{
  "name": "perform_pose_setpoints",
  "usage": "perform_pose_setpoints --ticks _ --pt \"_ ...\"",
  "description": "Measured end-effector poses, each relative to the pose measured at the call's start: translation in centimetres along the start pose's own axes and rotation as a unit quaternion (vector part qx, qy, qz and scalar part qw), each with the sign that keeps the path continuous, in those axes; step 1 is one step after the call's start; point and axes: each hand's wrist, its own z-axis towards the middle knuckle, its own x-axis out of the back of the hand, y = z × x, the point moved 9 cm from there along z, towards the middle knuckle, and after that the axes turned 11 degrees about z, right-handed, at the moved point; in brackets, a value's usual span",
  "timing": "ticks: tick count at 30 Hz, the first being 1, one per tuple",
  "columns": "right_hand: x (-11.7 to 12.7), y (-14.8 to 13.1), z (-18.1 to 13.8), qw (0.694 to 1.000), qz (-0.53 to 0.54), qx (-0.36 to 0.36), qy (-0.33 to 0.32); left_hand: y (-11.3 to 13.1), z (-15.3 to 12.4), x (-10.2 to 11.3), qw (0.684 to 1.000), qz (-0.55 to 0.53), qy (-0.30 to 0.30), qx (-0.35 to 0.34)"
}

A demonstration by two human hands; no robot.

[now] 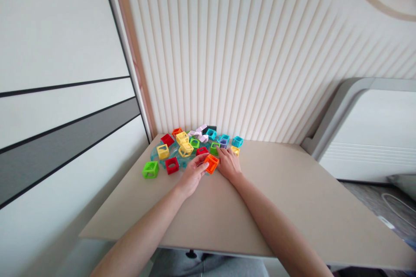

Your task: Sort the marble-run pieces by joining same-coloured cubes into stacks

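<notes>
The left hand [194, 174] pinches the orange cube [212, 163], which sits between both hands. The right hand [229, 164] lies flat and relaxed just right of it. The cube is tilted with an open face upward and, being equal-sided, has no long axis. Such a light pinch could slip, knocking the cube into the red cube [202, 150] just beyond the fingers.

1. The orange cube [211, 163] at the fingertips of the left hand [193, 174]: smooth, glossy plastic.
2. The table [292, 207] under that hand: smooth and matt.
3. The tray [155, 154] beyond the hand: clear bluish plastic.
4. The wall [260, 73] behind: ribbed, matt.
</notes>
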Motion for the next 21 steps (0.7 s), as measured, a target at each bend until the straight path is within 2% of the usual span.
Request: perform_pose_setpoints --ticks 8,14,18,21 --pt "1.8 0.1 -1.0 0.997 0.037 0.002 0.064 0.1 0.0 0.1 1.000 -0.008 0.006 0.002" --pt "2.3 0.7 -1.5 0.994 0.067 -0.027 0.077 0.2 0.0 0.2 1.000 -0.016 0.006 0.005" --pt "2.0 1.7 -1.4 0.988 0.117 -0.074 0.070 0.3 0.0 0.2 1.000 -0.018 0.008 0.003" --pt "2.4 2.5 -1.4 0.973 0.188 -0.088 0.102 0.2 0.1 0.3 1.000 -0.022 0.010 0.001"
